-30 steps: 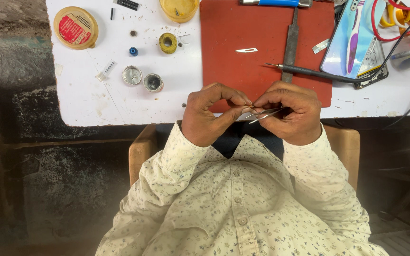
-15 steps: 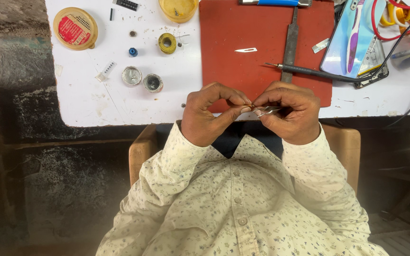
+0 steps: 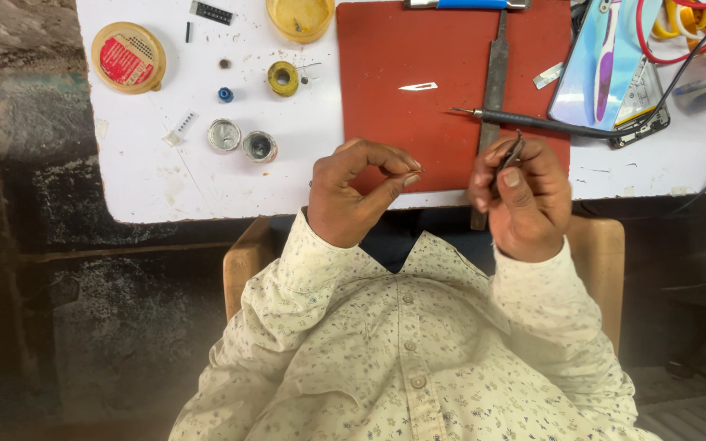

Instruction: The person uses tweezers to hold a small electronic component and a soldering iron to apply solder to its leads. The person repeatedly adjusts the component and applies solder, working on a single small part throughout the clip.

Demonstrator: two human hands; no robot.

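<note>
My left hand (image 3: 357, 192) hovers over the near edge of the white table (image 3: 173, 180), thumb and forefinger pinched on a tiny part (image 3: 420, 171) too small to identify. To its right, my right hand (image 3: 525, 196) holds a pair of thin dark tweezers (image 3: 512, 153), tips pointing up toward the red mat (image 3: 451, 49). The two hands are a short gap apart. A long dark metal file (image 3: 493, 77) lies upright on the mat, its lower end passing behind my right hand.
On the mat lie a small blade (image 3: 418, 86) and a thin soldering iron (image 3: 549, 124). A phone (image 3: 610, 65) and red wires (image 3: 680, 33) sit at the right. Small tins (image 3: 243, 140), a yellow roll (image 3: 283, 78), a round red-labelled tin (image 3: 128, 57) and a yellow dish (image 3: 300, 16) stand at the left.
My hands were joined together over a small shiny piece; now they have separated, the left keeping a tiny part and the right lifting away with the tweezers.
</note>
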